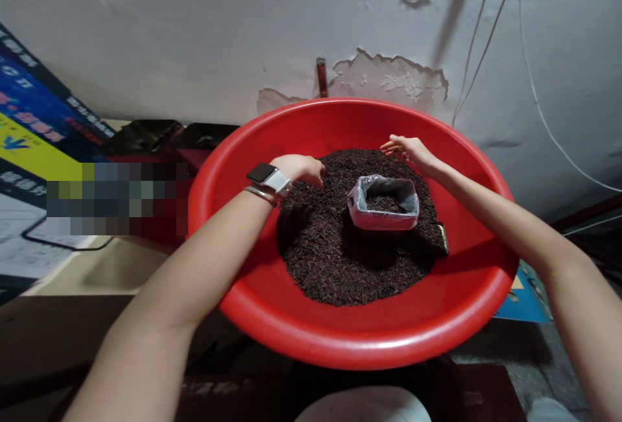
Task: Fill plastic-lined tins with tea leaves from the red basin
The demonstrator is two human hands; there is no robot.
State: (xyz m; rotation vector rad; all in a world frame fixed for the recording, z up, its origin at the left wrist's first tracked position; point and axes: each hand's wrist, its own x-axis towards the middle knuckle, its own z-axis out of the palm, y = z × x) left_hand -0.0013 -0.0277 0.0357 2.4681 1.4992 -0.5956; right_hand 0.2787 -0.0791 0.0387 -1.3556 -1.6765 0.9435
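Observation:
A wide red plastic basin (369,344) holds a heap of dark brown loose bits (330,266) that look like tea leaves. On the heap stands a small open box (383,221) lined with a clear plastic bag, with some of the same dark bits inside. My left hand (301,168), with a watch at the wrist, hovers over the heap's left side, apart from the box. Its fingers bend loosely and are partly hidden; nothing shows in them. Behind the box, to its right, my right hand (407,151) is held with fingers stretched and apart, holding nothing.
A small pale-edged object (442,239) lies at the heap's right edge. Dark trays (146,135) and a printed board (34,111) are on the left. Behind the basin rises a peeling wall (194,39) with hanging cords (534,91). A white rounded object (364,406) is below the basin.

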